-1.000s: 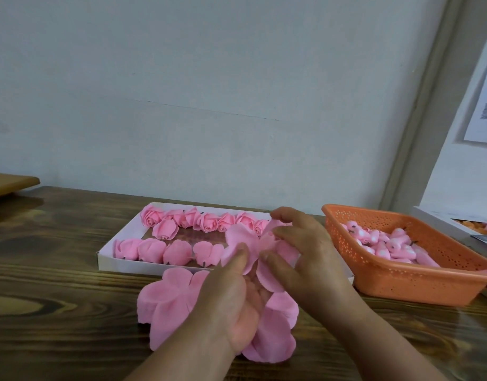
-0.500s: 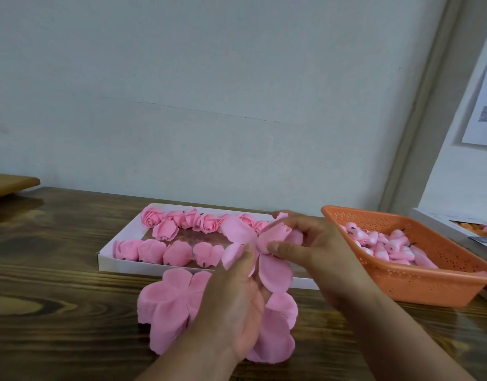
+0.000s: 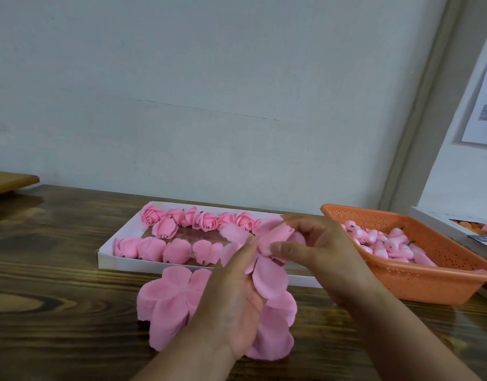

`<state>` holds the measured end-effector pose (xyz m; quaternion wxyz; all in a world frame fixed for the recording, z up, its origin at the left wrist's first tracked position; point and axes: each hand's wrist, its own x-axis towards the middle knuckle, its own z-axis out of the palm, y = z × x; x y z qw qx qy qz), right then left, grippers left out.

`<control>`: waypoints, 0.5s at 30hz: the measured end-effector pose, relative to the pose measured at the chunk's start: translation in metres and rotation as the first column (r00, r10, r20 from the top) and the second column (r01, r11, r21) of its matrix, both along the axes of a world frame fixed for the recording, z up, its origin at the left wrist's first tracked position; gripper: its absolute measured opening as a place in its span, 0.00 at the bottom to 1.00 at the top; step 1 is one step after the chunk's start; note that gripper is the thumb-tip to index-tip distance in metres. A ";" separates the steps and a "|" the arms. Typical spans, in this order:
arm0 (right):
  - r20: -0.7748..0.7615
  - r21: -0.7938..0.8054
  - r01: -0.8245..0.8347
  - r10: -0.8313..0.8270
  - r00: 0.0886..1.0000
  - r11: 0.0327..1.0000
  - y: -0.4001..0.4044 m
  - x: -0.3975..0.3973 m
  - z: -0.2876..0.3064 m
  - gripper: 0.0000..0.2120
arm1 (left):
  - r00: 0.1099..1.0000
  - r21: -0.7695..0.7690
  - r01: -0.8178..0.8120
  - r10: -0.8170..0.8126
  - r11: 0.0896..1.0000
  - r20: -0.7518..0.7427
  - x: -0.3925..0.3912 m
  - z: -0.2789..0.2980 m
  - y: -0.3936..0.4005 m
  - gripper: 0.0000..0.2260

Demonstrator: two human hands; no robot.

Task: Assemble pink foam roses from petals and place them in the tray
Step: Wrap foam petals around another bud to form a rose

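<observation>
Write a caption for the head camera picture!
Two hands fold a pink foam rose beside the tray.

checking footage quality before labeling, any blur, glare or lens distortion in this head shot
Head view: light is soft and even, with only a faint sheen on the wooden table. The wide angle tilts the door frame at right. The petals between the left hand and right hand look slightly soft; the roses in the white tray are clearer.

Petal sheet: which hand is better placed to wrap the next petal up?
Probably right. The right hand already pinches the folded petals at the top of the sheet, while the left hand is under it, supporting it above the petal stack.
</observation>
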<state>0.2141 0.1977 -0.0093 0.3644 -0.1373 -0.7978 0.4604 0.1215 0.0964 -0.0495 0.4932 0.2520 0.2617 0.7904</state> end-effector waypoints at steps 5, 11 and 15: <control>0.076 0.068 0.031 -0.036 0.997 0.997 0.004 0.008 0.009 0.07 | 0.994 -0.103 0.101 -0.104 0.990 -0.029 -0.008 0.004 -0.006 0.24; 0.181 0.197 -0.011 -0.025 0.983 0.980 0.010 0.021 0.024 0.07 | 0.965 -0.157 0.258 -0.249 0.953 0.079 -0.023 0.017 -0.014 0.27; 0.307 0.307 -0.054 -0.045 0.951 0.950 0.011 0.021 0.027 0.07 | 0.973 -0.199 0.225 -0.211 0.954 0.090 -0.023 0.015 -0.012 0.27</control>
